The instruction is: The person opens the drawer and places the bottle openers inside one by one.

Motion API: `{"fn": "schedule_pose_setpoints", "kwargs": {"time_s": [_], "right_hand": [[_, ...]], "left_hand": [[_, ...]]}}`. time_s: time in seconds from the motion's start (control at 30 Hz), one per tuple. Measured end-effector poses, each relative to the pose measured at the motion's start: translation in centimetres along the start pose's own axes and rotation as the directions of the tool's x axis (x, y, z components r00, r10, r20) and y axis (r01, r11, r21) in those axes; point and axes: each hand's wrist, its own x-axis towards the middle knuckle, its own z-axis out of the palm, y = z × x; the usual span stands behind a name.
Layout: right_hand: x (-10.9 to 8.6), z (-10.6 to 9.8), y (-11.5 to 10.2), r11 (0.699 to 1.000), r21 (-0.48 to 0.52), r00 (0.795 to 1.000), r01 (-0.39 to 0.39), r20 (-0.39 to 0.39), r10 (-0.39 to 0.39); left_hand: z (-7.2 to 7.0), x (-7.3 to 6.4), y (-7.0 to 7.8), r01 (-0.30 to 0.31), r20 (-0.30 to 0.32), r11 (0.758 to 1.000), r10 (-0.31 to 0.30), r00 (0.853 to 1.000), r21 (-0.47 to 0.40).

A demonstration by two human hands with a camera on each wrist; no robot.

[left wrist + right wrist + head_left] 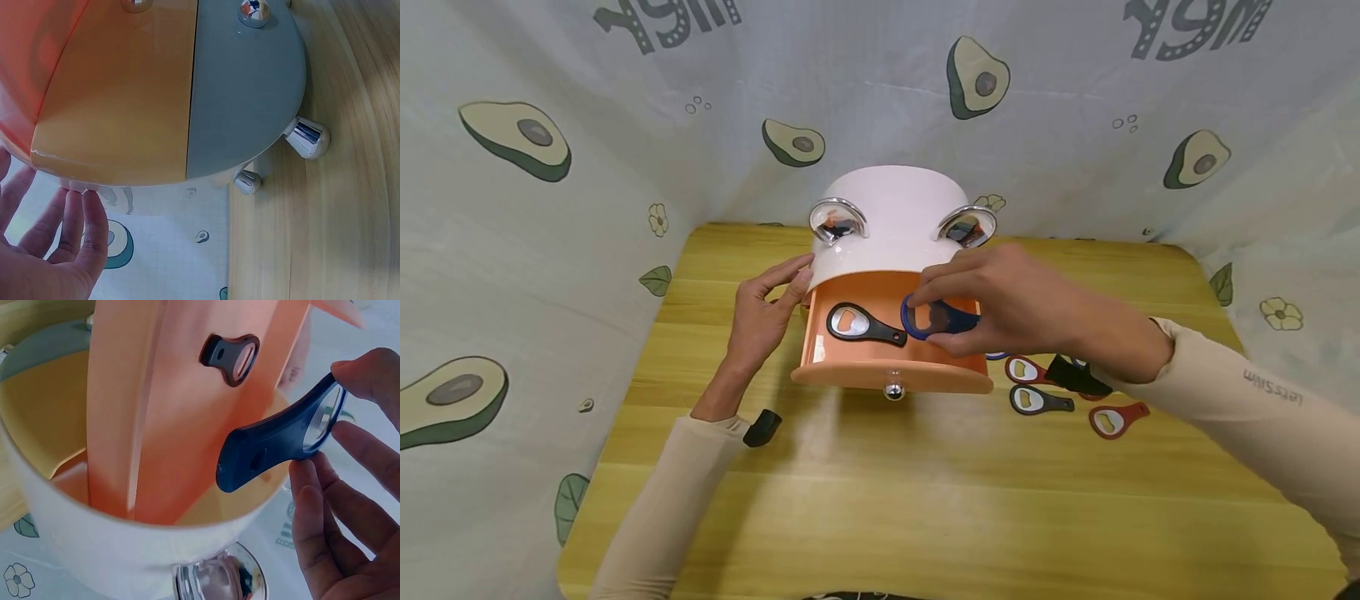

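A white rounded cabinet (898, 200) has its orange top drawer (891, 377) pulled out. Inside the drawer lies a black bottle opener (867, 325), also visible in the right wrist view. My right hand (1000, 304) pinches a blue bottle opener (281, 440) by its ring end, above the drawer, with the handle free. The fingers of my left hand (763, 312) touch the cabinet's left side beside the drawer; they are spread and fairly straight in the left wrist view (62, 237).
Several bottle openers, among them a black one (1037, 400) and a red one (1118, 419), lie on the wooden table (895, 500) to the right. Mirrored knobs (967, 227) stick out from the cabinet top. Below the drawer are a yellow front (119, 94) and a grey front (250, 94).
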Motion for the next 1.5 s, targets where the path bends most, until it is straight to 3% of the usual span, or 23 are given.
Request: {"fn": "schedule_pose_setpoints", "kwargs": {"time_s": [0.33, 0.53, 0.7, 1.03, 1.23, 1.4, 1.5], "right_hand": [[0.3, 1.3, 0.3, 1.000, 0.021, 1.000, -0.018, 0.008, 0.018], [-0.1, 1.9, 0.4, 0.997, -0.004, 0.996, -0.075, 0.041, 0.075], [-0.5, 2.2, 0.5, 0.994, -0.058, 0.996, -0.088, -0.027, 0.087], [-2.1, 1.5, -0.8, 0.999, -0.036, 0.975, 0.006, -0.220, -0.014], [-2.7, 1.2, -2.7, 0.994, 0.003, 0.948, 0.108, -0.302, -0.102], [-2.9, 1.6, -4.6, 0.987, -0.040, 0.930, 0.154, -0.331, -0.158], [-3.1, 2.3, -5.5, 0.988, -0.049, 0.933, 0.148, -0.324, -0.156]], "left_hand": [[0.2, -0.2, -0.1, 0.007, 0.001, 1.000, -0.007, 1.000, -0.007], [0.2, -0.4, -0.2, 0.012, -0.003, 1.000, -0.012, 1.000, 0.004], [0.2, -0.5, -0.2, 0.018, -0.003, 1.000, -0.018, 1.000, 0.008], [0.1, -0.6, -0.5, 0.018, -0.007, 1.000, -0.018, 1.000, -0.006], [0.1, -0.3, -0.3, 0.023, 0.001, 1.000, -0.023, 1.000, -0.019], [0.1, -0.1, -0.2, 0.019, -0.002, 1.000, -0.019, 1.000, -0.011], [0.1, 0.0, -0.1, 0.020, -0.004, 1.000, -0.020, 1.000, -0.012]]}}
